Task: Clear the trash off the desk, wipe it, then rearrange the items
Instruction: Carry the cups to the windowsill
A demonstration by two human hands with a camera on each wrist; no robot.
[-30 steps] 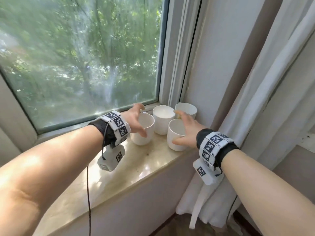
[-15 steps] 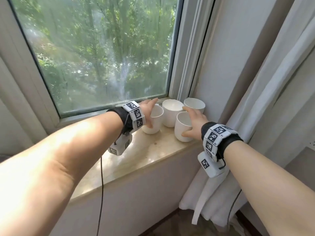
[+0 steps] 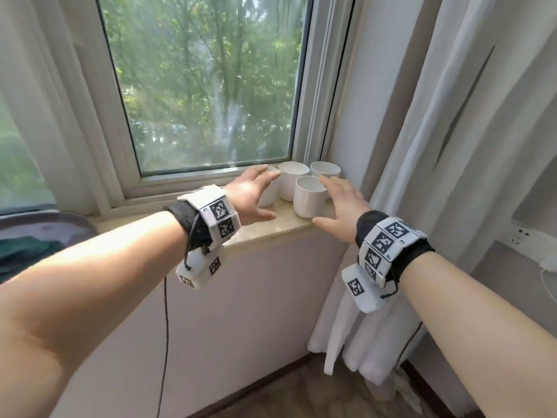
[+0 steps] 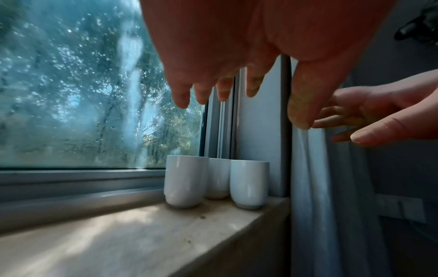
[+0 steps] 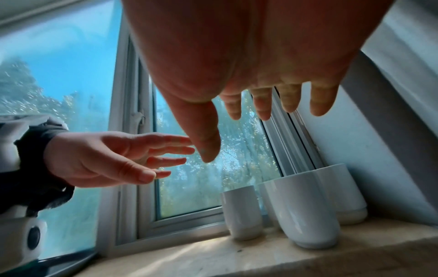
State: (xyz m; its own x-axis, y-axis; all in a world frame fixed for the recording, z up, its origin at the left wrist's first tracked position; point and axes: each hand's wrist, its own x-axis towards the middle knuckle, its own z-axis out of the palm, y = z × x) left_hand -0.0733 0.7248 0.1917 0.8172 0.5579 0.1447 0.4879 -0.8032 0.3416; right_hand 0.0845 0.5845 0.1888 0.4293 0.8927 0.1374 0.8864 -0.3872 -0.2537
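Several white handleless cups stand close together at the right end of the stone windowsill: a front cup, a back middle cup, a corner cup and a left cup half hidden by my left hand. That hand hovers open above and in front of the left cup, fingers spread, touching nothing. My right hand hangs open just right of the front cup, also holding nothing.
A white curtain hangs right beside the cups, against the wall. The window pane is directly behind them. The sill runs on to the left. A dark round surface lies at the far left. A cable dangles from my left wrist.
Both hands have come off the cups and drawn back toward me, fingers now spread in the air. The cups stay grouped in the corner. My head has moved back.
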